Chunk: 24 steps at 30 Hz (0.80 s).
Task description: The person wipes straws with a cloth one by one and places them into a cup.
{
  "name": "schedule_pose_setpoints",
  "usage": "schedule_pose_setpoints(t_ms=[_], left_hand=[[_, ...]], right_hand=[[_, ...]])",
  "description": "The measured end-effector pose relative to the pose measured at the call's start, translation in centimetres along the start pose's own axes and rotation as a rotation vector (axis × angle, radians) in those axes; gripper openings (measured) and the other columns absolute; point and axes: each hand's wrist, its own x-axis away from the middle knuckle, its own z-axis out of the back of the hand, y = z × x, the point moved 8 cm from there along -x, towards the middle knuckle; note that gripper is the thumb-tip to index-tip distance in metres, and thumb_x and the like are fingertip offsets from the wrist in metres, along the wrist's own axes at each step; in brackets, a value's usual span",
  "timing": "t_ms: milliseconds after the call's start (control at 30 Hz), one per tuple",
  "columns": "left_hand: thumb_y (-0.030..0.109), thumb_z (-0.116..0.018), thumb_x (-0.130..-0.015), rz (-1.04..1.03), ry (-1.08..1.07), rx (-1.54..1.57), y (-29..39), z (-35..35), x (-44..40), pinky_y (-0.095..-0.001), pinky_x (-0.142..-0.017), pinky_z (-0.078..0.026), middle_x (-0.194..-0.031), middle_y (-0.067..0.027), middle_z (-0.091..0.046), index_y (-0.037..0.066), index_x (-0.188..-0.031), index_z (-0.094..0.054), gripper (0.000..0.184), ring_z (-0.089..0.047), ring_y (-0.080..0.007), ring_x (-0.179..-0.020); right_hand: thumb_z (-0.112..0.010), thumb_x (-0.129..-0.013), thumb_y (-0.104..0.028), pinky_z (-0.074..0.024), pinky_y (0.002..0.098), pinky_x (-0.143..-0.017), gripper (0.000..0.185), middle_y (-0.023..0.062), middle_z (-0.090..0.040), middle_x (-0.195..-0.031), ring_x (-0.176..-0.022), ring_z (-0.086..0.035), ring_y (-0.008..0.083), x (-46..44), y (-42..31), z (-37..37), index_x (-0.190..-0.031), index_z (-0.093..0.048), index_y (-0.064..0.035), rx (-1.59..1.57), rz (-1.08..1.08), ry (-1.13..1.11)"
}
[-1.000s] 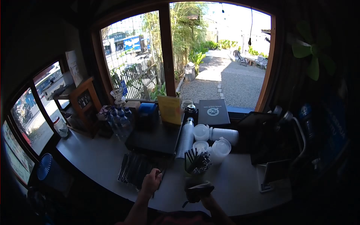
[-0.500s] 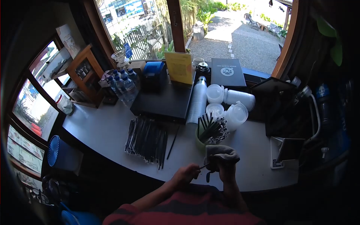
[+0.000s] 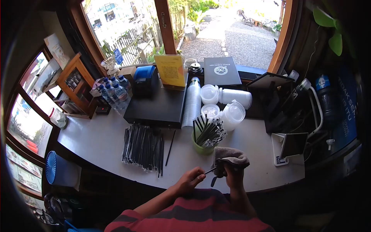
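My left hand [image 3: 189, 181] is closed, pinching a thin dark straw [image 3: 210, 170] whose far end runs into a folded grey-brown cloth [image 3: 232, 155]. My right hand [image 3: 234, 180] is wrapped in that cloth and grips it around the straw; the cloth hides most of its fingers. A dark strip [image 3: 213, 181] hangs below the cloth. Just beyond, a green cup [image 3: 201, 149] holds several black straws [image 3: 209, 131] standing upright. On the counter to the left lies a wide pile of black straws [image 3: 143, 149], with one single straw [image 3: 170, 148] apart from it.
Stacked clear cups [image 3: 192, 104] and plastic tubs [image 3: 233, 112] stand behind the green cup. A black box [image 3: 154, 110], water bottles [image 3: 116, 92] and a yellow sign [image 3: 170, 71] are farther back. A white stand with a screen [image 3: 293, 145] sits at right on the white counter [image 3: 96, 135].
The view has shifted, so the counter things appear farther left and the scene is brighter. Both hands stay close together with the straw and the cloth.
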Motion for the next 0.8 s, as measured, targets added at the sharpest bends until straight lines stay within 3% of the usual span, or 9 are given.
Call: schedule_pose_setpoints(t_ms=[67,167,333,367,433,533,633,700,800], left_hand=[[0.019,-0.055,-0.101,-0.016,0.049,-0.126,1.3,0.3,0.1,-0.0305,-0.072,-0.049,-0.084,-0.0036,-0.059,0.0,-0.106,-0.053,0.019,-0.057,-0.0124,-0.078],[0.02,-0.053,-0.102,-0.139,0.094,0.258,3.5,-0.3,0.0,-0.0286,-0.066,-0.045,-0.079,-0.0013,-0.055,0.001,-0.105,-0.054,0.019,-0.051,-0.0107,-0.072],[0.024,-0.05,-0.104,-0.003,-0.02,0.008,0.9,-0.4,0.8,-0.0237,-0.071,-0.042,-0.082,0.0015,-0.05,0.004,-0.104,-0.055,0.021,-0.046,-0.008,-0.076],[0.024,-0.05,-0.104,-0.008,-0.019,0.022,0.7,-0.5,0.9,-0.0236,-0.071,-0.042,-0.082,0.0016,-0.05,0.004,-0.104,-0.056,0.021,-0.046,-0.008,-0.076],[0.024,-0.05,-0.104,-0.026,-0.019,0.046,0.7,-0.5,0.8,-0.0235,-0.071,-0.042,-0.081,0.0017,-0.049,0.004,-0.103,-0.056,0.021,-0.045,-0.0081,-0.075],[0.022,-0.052,-0.103,-0.11,0.084,0.081,2.2,0.0,0.8,-0.0263,-0.069,-0.043,-0.08,-0.0002,-0.053,0.003,-0.105,-0.057,0.02,-0.048,-0.0115,-0.075],[0.023,-0.053,-0.102,-0.161,0.074,0.293,2.9,-0.7,0.4,-0.0283,-0.071,-0.044,-0.082,-0.0029,-0.055,0.002,-0.104,-0.057,0.022,-0.05,-0.0141,-0.077],[0.024,-0.052,-0.103,-0.136,0.051,0.042,2.4,-0.4,0.5,-0.0271,-0.069,-0.044,-0.082,-0.0017,-0.056,0.002,-0.1,-0.057,0.023,-0.05,-0.0119,-0.076],[0.026,-0.053,-0.102,-0.086,0.008,-0.082,1.5,-0.6,0.6,-0.0273,-0.069,-0.045,-0.079,-0.0019,-0.057,0.002,-0.097,-0.058,0.026,-0.052,-0.0116,-0.074]], right_hand=[[-0.065,-0.091,-0.009,-0.0527,0.0267,-0.073,0.018,0.0052,-0.067,-0.097,-0.088,-0.063,0.0115,0.6,1.0,-0.9,-0.106,-0.064,0.0003,0.161,0.051,-0.007],[-0.065,-0.09,-0.009,-0.052,0.0272,-0.078,0.03,0.0049,-0.065,-0.101,-0.092,-0.062,0.0124,1.5,0.9,-4.7,-0.118,-0.057,-0.0001,-0.042,0.037,-0.172],[-0.064,-0.091,-0.009,-0.0535,0.0274,-0.067,0.022,0.0055,-0.066,-0.094,-0.079,-0.066,0.0137,0.1,-0.3,-1.1,-0.111,-0.061,-0.0007,-0.022,-0.009,-0.004],[-0.062,-0.092,-0.01,-0.0534,0.0264,-0.065,0.014,0.0059,-0.067,-0.093,-0.077,-0.066,0.013,0.5,0.9,0.0,-0.103,-0.065,-0.0009,-0.27,-0.051,0.085],[-0.062,-0.092,-0.009,-0.0535,0.0276,-0.067,0.014,0.0057,-0.067,-0.093,-0.079,-0.066,0.0145,0.7,1.2,-0.5,-0.103,-0.065,-0.0012,-0.37,-0.093,0.056],[-0.065,-0.092,-0.013,-0.0527,0.0261,-0.07,0.022,0.0038,-0.065,-0.098,-0.085,-0.063,0.0106,0.8,-0.2,-2.8,-0.11,-0.062,-0.0009,0.029,0.109,-0.136],[-0.067,-0.087,-0.008,-0.052,0.0267,-0.071,0.027,0.004,-0.065,-0.098,-0.085,-0.062,0.0097,1.8,0.7,-4.1,-0.112,-0.06,-0.0003,-0.044,-0.072,-0.141],[-0.068,-0.088,-0.009,-0.0515,0.0256,-0.069,0.025,0.004,-0.066,-0.096,-0.083,-0.062,0.0093,1.5,-0.7,-2.6,-0.111,-0.062,-0.0003,0.014,0.101,-0.051],[-0.066,-0.091,-0.013,-0.0513,0.0272,-0.069,0.019,0.0041,-0.067,-0.092,-0.08,-0.063,0.0105,1.6,0.3,-0.2,-0.105,-0.065,-0.0009,-0.166,0.008,0.094]])
